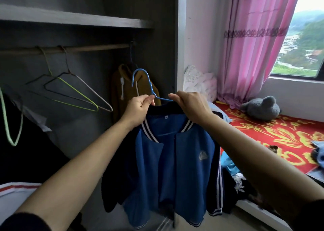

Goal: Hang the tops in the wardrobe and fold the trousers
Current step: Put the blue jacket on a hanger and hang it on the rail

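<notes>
Hands (167, 106) at collar of blue jacket (175, 169) on blue hanger (142, 80)

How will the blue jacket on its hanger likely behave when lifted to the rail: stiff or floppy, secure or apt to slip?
Probably floppy: the blue jacket hangs limp, sleeves drooping straight down. Probably light, since the left hand and right hand carry it by pinching the thin wire hanger. It may swing or slide, as its front looks unfastened.

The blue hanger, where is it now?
Head view, centre: left hand and right hand hold the blue hanger in the collar of the blue jacket, hook below the rail, before the brown hoodie.
</notes>
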{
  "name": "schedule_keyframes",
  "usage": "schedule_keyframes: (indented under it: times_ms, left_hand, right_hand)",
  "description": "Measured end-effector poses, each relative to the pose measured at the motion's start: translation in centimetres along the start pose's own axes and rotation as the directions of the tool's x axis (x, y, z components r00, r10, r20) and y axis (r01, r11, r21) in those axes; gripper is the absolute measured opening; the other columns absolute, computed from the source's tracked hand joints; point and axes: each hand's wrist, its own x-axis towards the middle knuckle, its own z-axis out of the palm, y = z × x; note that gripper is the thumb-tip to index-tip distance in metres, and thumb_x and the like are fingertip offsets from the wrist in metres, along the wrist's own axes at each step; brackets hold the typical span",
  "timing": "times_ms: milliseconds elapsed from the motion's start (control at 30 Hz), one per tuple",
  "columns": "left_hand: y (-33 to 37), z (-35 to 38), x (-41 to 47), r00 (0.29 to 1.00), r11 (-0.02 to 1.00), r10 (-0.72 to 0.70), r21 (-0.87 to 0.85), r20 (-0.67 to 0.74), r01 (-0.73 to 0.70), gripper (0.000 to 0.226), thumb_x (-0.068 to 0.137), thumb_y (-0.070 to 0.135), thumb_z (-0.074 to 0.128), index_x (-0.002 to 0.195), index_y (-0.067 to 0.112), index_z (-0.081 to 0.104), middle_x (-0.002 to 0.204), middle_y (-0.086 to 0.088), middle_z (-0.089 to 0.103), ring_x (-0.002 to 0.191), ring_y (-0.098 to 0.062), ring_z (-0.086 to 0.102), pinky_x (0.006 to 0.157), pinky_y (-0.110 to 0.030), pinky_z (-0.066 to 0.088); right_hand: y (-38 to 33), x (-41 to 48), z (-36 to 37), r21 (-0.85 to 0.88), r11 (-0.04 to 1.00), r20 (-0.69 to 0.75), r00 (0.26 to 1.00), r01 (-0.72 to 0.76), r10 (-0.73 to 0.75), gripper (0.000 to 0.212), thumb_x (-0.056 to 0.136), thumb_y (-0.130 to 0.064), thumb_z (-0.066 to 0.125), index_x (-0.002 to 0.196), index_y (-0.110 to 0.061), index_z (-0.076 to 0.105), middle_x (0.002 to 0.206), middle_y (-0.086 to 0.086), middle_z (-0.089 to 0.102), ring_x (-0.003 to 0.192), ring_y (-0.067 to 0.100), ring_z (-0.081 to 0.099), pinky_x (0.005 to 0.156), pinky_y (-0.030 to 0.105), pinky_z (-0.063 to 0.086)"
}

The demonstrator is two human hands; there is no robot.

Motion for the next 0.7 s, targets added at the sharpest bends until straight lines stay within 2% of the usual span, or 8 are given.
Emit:
schedule_keyframes:
  times_ms: [133, 200, 267, 367, 467, 567, 633, 700]
  left_hand:
    - [0.6, 1.2, -0.7, 0.999, 0.999, 0.035, 0.016, 0.036, -0.035, 0.035, 0.102, 0.037, 0.047, 0.075, 0.022, 0.064, 0.063, 0.011, 0.060, 0.063, 0.002, 0.053, 0.062, -0.015, 0.042]
    - [0.1, 0.1, -1.0, 0.998, 1.000, 0.021, 0.000, 0.055, -0.021, 0.034, 0.101, 0.037, 0.048, 0.076, 0.022, 0.066, 0.070, 0.009, 0.064, 0.070, -0.003, 0.058, 0.069, -0.021, 0.045]
    - [-0.8, -1.5, -1.2, 0.996, 1.000, -0.006, 0.002, 0.084, 0.005, 0.037, 0.101, 0.039, 0.049, 0.078, 0.016, 0.067, 0.075, -0.001, 0.066, 0.074, -0.008, 0.059, 0.074, -0.029, 0.046]
    - [-1.8, -3.7, -1.2, 0.986, 0.990, -0.097, -0.089, 0.139, 0.110, 0.045, 0.100, 0.045, 0.044, 0.089, 0.010, 0.070, 0.087, -0.010, 0.069, 0.086, -0.017, 0.064, 0.085, -0.036, 0.050]
    - [-3.4, -5.9, -1.5, 0.970, 0.983, -0.153, -0.069, 0.191, 0.169, 0.052, 0.095, 0.056, 0.041, 0.102, 0.011, 0.067, 0.094, -0.006, 0.070, 0.090, -0.014, 0.063, 0.093, -0.040, 0.049]
    - [-5.8, -7.7, -2.5, 0.941, 0.988, -0.149, 0.015, 0.305, 0.151, 0.049, 0.082, 0.052, 0.067, 0.117, 0.018, 0.065, 0.111, -0.004, 0.070, 0.106, -0.012, 0.063, 0.097, -0.040, 0.050]
    - [-6.9, -8.4, -2.6, 0.964, 0.993, -0.112, 0.054, 0.243, 0.102, 0.038, 0.084, 0.038, 0.074, 0.116, 0.019, 0.068, 0.108, 0.003, 0.072, 0.102, -0.010, 0.065, 0.094, -0.039, 0.052]
    - [-7.3, -8.6, -2.2, 0.991, 0.998, -0.057, -0.010, 0.121, 0.058, 0.021, 0.090, 0.027, 0.070, 0.107, 0.016, 0.074, 0.097, 0.006, 0.075, 0.092, -0.006, 0.068, 0.088, -0.036, 0.055]
  right_hand:
    - [-2.8, 1.3, 1.4, 0.174, 0.979, 0.075, 0.993, -0.102, 0.090, 0.061, 0.099, -0.063, 0.020, 0.079, -0.020, 0.059, 0.072, 0.001, 0.063, 0.066, 0.020, 0.059, 0.061, 0.035, 0.047]
    - [-2.8, 1.9, 1.5, 0.256, 0.964, 0.193, 0.981, -0.079, 0.029, 0.059, 0.102, -0.060, 0.022, 0.078, -0.029, 0.065, 0.072, -0.008, 0.064, 0.069, 0.009, 0.060, 0.065, 0.026, 0.047]
    - [-2.2, 2.0, 1.4, 0.250, 0.968, 0.257, 0.963, 0.014, -0.080, 0.045, 0.104, -0.053, 0.032, 0.074, -0.036, 0.061, 0.067, -0.016, 0.059, 0.066, 0.001, 0.057, 0.064, 0.016, 0.040]
    - [-2.1, 1.5, 2.1, 0.216, 0.975, 0.217, 0.970, 0.060, -0.107, 0.040, 0.105, -0.047, 0.037, 0.077, -0.030, 0.059, 0.067, -0.016, 0.056, 0.064, 0.004, 0.053, 0.064, 0.025, 0.039]
    - [-2.7, 1.4, 2.7, 0.181, 0.983, 0.155, 0.986, 0.035, -0.063, 0.042, 0.105, -0.048, 0.034, 0.078, -0.027, 0.058, 0.064, -0.016, 0.052, 0.062, 0.008, 0.054, 0.059, 0.026, 0.034]
    - [-2.7, 1.6, 2.3, 0.132, 0.991, 0.098, 0.995, 0.012, -0.025, 0.042, 0.105, -0.048, 0.033, 0.079, -0.026, 0.058, 0.066, -0.013, 0.054, 0.067, 0.017, 0.058, 0.058, 0.029, 0.033]
    - [-2.9, 1.9, 1.9, 0.110, 0.994, 0.082, 0.997, -0.016, 0.007, 0.041, 0.105, -0.048, 0.034, 0.080, -0.027, 0.059, 0.070, -0.009, 0.057, 0.068, 0.017, 0.057, 0.056, 0.027, 0.031]
    - [-3.2, 2.1, 1.7, 0.098, 0.995, 0.079, 0.997, -0.018, 0.010, 0.039, 0.104, -0.049, 0.036, 0.076, -0.029, 0.055, 0.067, -0.010, 0.055, 0.063, 0.014, 0.053, 0.052, 0.018, 0.029]
